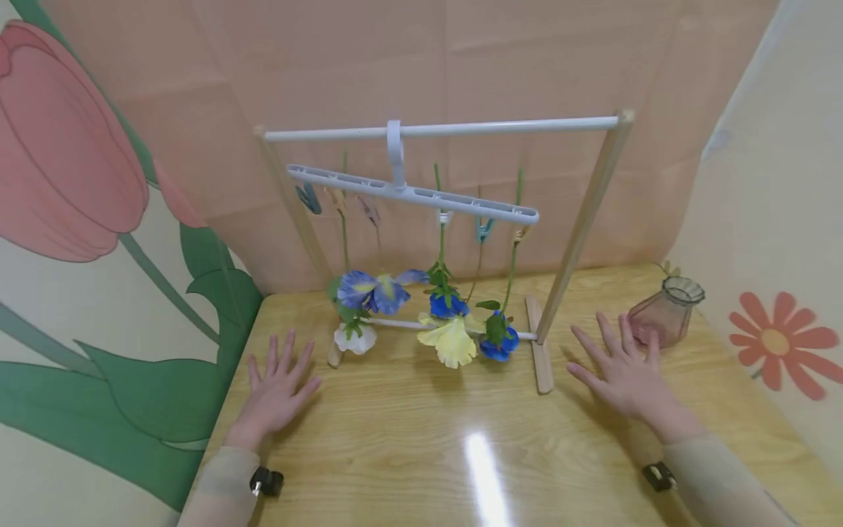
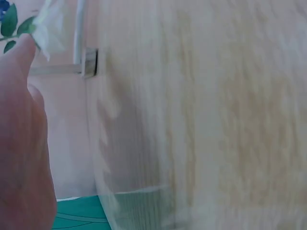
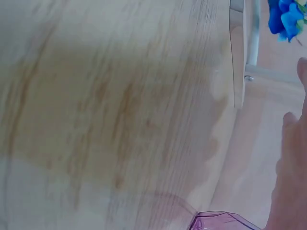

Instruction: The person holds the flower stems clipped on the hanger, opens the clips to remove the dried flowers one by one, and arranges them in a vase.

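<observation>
Both hands are held over the wooden table with fingers spread and nothing in them. My left hand (image 1: 275,391) is to the left of the rack's foot, nearest the white flower (image 1: 356,338). On the other side, my right hand (image 1: 624,377) overlaps the lower part of a pink glass vase (image 1: 665,311) in the head view. Between them a pale blue clip hanger (image 1: 421,196) hangs tilted from the rack's white rod (image 1: 500,128). Flowers hang head down from its clips: a purple-blue iris (image 1: 385,291), a yellow flower (image 1: 451,342), a blue flower (image 1: 498,342) and others.
The rack's wooden post (image 1: 582,234) stands on a wooden foot (image 1: 540,351) on the table (image 1: 395,439). A dark blue clip (image 1: 308,197) at the hanger's left end holds no stem. Behind is a pink cloth (image 1: 356,66); flower-printed walls flank the table.
</observation>
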Motion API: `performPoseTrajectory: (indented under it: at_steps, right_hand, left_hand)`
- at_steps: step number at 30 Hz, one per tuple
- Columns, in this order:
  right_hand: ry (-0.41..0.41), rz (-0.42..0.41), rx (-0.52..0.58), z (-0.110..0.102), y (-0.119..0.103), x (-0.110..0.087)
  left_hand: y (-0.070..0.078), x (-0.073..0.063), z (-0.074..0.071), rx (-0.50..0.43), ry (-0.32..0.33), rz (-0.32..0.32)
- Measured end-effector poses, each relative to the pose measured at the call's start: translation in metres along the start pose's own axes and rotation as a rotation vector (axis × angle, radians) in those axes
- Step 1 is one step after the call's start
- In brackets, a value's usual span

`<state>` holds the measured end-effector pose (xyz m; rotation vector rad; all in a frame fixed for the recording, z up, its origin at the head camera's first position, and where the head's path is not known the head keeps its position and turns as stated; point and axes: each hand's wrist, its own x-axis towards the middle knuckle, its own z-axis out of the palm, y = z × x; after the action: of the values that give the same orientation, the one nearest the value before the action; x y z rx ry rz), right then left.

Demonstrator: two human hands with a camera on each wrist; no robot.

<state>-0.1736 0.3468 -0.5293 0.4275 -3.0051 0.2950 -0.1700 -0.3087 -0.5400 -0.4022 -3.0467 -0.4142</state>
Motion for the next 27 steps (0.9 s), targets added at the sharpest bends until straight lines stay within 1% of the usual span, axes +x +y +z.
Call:
performPoseTrajectory:
  at_steps: [5, 8, 12, 15, 19, 22, 24, 27]
  right_hand:
    - [0.005, -0.036, -0.002, -0.016, 0.008, -0.002]
    - [0.029, -0.05, 0.008, -0.027, 0.012, -0.001]
    - [0.083, -0.056, 0.048, -0.044, 0.014, -0.003]
    - [0.132, -0.046, 0.155, -0.038, 0.014, 0.005]
    - [0.213, 0.027, 0.342, -0.031, 0.013, 0.015]
    - [0.296, 0.072, 0.493, -0.025, 0.008, 0.025]
    - [0.352, 0.073, 0.615, -0.019, 0.003, 0.033]
    - [0.438, 0.044, 0.837, -0.011, -0.011, 0.047]
  left_hand:
    - [0.005, 0.006, 0.01, -0.078, 0.022, 0.029]
    - [0.009, 0.011, 0.014, -0.155, 0.059, 0.044]
    - [0.017, 0.018, 0.012, -0.296, 0.132, 0.057]
    - [0.014, 0.02, -0.002, -0.38, 0.165, 0.025]
    - [0.014, 0.026, -0.017, -0.516, 0.221, -0.038]
    - [0.016, 0.037, -0.03, -0.626, 0.279, -0.08]
    - [0.019, 0.047, -0.038, -0.705, 0.315, -0.118]
    - [0.024, 0.064, -0.049, -0.83, 0.359, -0.184]
